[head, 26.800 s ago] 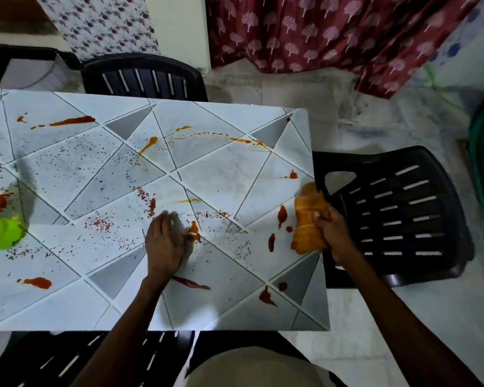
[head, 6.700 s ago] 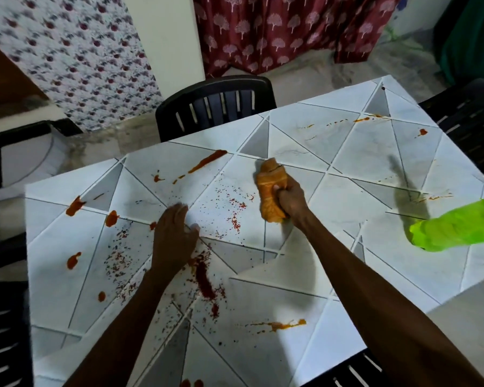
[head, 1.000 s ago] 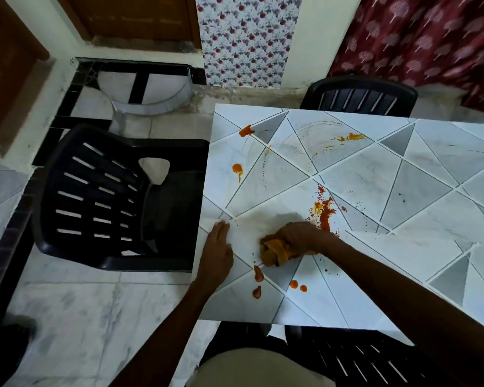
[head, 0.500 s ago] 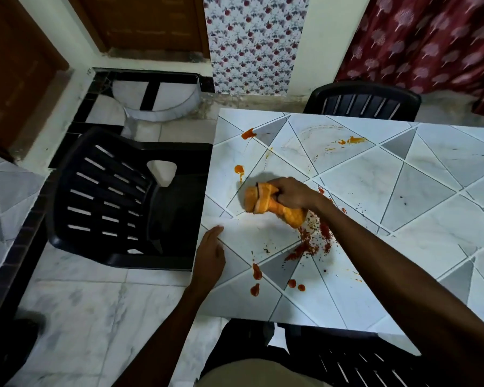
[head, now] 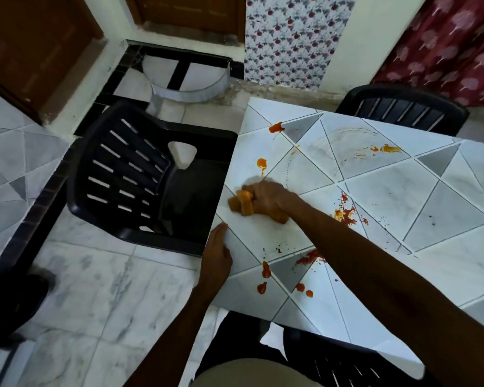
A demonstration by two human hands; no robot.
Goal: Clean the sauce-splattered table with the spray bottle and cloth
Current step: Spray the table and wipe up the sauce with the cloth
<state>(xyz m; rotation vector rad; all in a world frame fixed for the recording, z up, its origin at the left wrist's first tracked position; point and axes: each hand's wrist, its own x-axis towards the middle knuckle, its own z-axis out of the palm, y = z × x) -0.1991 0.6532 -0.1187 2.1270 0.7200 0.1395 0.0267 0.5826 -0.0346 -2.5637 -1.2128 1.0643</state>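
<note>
Filmed from one wide-angle camera worn on the head. Looked forward and steeply down, near over the left end of the table (head: 444,208), tilted across the view's right half. Took in the black chair (head: 129,174) and floor (head: 95,303) at left, the curtain (head: 444,43) at top right, the wearer's lap (head: 243,372) at the bottom edge.

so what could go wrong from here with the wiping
The right hand works the orange cloth close to the left edge of the table, so a stroke could push sauce off onto the black chair. The right forearm lies between two red splatters and may drag through one. The sauce drops near the front edge could get smeared rather than lifted.
</note>
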